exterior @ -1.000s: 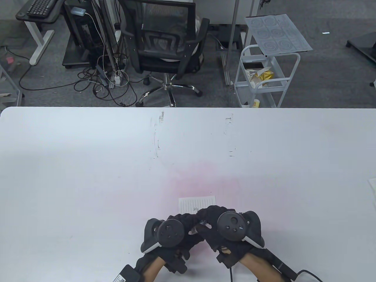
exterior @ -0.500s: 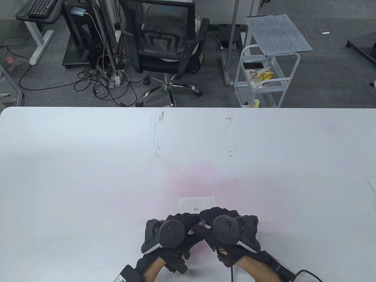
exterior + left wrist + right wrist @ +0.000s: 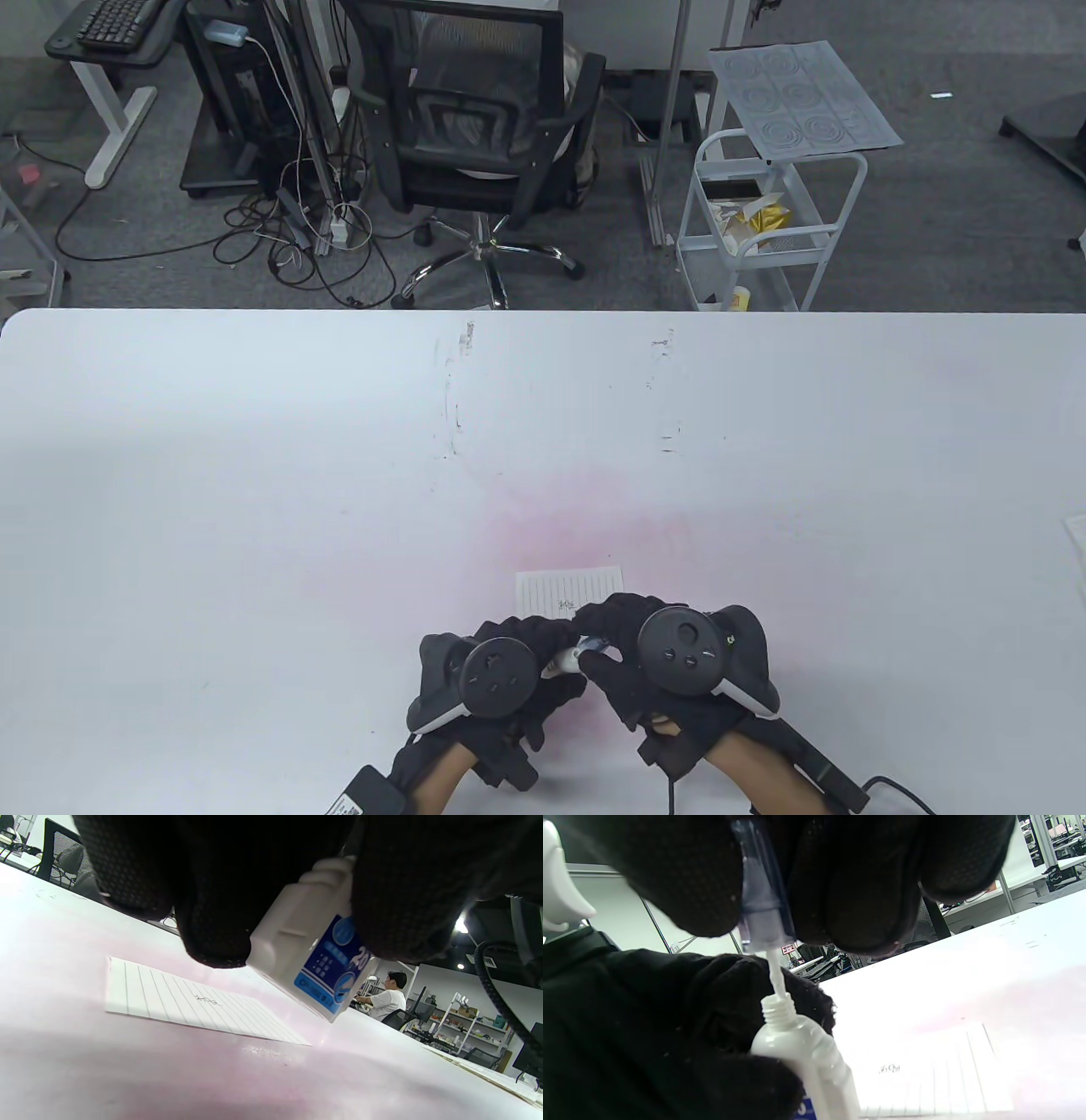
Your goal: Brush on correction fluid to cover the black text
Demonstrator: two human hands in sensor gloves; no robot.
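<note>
On the left, my left hand (image 3: 496, 679) gripped the correction fluid bottle (image 3: 312, 955), fingers wrapped round its body; it hung tilted above the bench (image 3: 254, 475), base clear of the surface and neck leaning toward my other hand. To do this step well, I judged the bottle had to be held quiet while the brush came out, and kept neck-up enough that nothing ran from the open mouth onto the sheet below.

In the middle, the brush stem (image 3: 775, 974) stood in the bottle's threaded mouth (image 3: 777, 1010), its tip hidden inside, so I could not tell how much fluid it carried. I judged it wise to wipe the bristles against the rim on the way out, so that a blob would not drop off before reaching the writing.

To the right, my right hand (image 3: 653, 658) pinched the translucent cap (image 3: 763, 908) that carries the brush, fingers closed on it directly over the bottle.

The lined paper (image 3: 570, 592) lay flat on the bench just beyond both sets of fingertips, its near edge hidden under them in the table view. The black text (image 3: 890, 1068), a small scribble, sat near that edge, just ahead of my right hand and apart from the brush. I judged a short reach forward and a light stroke would cover it.
</note>
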